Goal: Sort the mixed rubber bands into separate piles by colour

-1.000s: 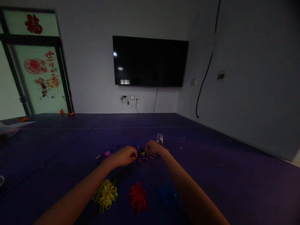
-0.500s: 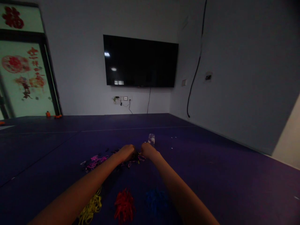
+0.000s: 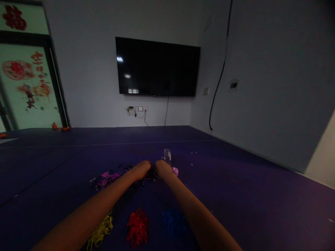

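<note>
My left hand point(image 3: 142, 169) is closed over a mixed heap of small bands point(image 3: 106, 178), pink, black and a few other colours, that look like elastic hair ties. Just right of it, my right hand point(image 3: 163, 168) is closed too, with its fingertips toward the left hand. What either hand pinches is hidden behind the fingers. A clear jar point(image 3: 167, 157) stands right behind my right hand. A small pink object point(image 3: 175, 171) shows beside the right wrist. Nearer to me lie separate piles of yellow bands point(image 3: 101, 230), red bands point(image 3: 138, 228) and blue bands point(image 3: 175, 222).
The purple surface point(image 3: 235, 195) runs to the walls. Small white scraps point(image 3: 192, 164) lie right of the jar. On the far wall hangs a black television point(image 3: 158, 68), with cords below it. A black cable point(image 3: 218, 83) hangs along the right wall. Orange objects point(image 3: 54, 126) stand by the door.
My right hand has moved slightly left, closer to my left hand. The pink object beside the right wrist now shows clearly. The left hand stays nearly in place.
</note>
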